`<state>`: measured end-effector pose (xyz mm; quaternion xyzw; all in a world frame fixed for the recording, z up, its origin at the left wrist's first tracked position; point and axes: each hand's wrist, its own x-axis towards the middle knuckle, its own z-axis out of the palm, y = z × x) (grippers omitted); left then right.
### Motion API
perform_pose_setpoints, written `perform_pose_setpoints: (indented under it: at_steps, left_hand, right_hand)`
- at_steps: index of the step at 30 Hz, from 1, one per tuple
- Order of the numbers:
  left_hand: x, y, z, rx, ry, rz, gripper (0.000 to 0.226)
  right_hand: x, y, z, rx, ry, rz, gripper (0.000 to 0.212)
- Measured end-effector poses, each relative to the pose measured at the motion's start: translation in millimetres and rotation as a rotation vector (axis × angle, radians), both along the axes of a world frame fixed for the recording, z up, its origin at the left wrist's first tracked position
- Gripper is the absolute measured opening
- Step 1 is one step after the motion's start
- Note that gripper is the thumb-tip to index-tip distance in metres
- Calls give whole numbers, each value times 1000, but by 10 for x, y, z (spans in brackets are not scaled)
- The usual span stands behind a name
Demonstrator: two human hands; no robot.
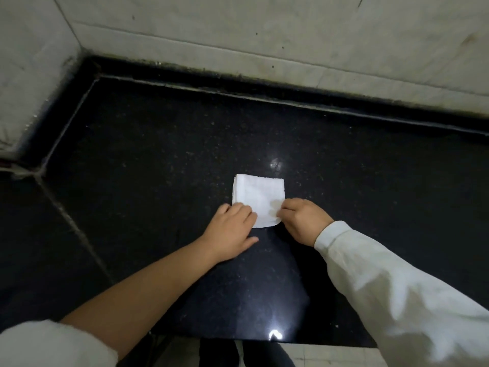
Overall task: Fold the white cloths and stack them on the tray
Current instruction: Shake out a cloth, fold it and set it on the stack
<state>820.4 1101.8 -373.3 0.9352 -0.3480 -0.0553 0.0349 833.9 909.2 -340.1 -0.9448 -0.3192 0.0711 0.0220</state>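
A small white cloth, folded into a rough square, lies flat on the black stone counter. My left hand rests on the cloth's near left corner, fingers laid flat over its edge and thumb on the counter. At the near right corner my right hand pinches the cloth's edge with curled fingers. No tray is in view.
Pale tiled walls close off the counter at the back and at the left. A seam runs across the counter on the left. The counter's front edge lies just below my arms, with pale floor beneath.
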Motion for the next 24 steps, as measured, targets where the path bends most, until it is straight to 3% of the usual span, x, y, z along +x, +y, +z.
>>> perform_pose_setpoints:
  at_steps: [6,9,12,16,19,21,24]
  left_hand:
    - [-15,-133,100,-13,-157,80,24]
    - [-10,-211,352,-111,-244,-17,4]
    - [21,-566,823,-109,-265,-105,13]
    - [-68,-1619,1404,-2,-215,-253,35]
    - [-290,-2602,1678,74,-172,-361,34]
    - [-550,-3435,1879,112,-73,-415,33]
    - [-944,-4611,2162,100,-65,-543,32]
  right_hand:
    - [-36,-76,304,131,180,-204,29]
    - [-133,-344,534,260,219,-299,23]
    - [-336,-791,807,359,182,-391,20]
    - [-794,-1668,1161,463,150,-580,19]
    - [-1234,-2460,1391,505,114,-712,28]
    - [-1634,-3156,1530,417,53,-794,25]
    - [-2308,-4164,1771,296,-35,-957,23]
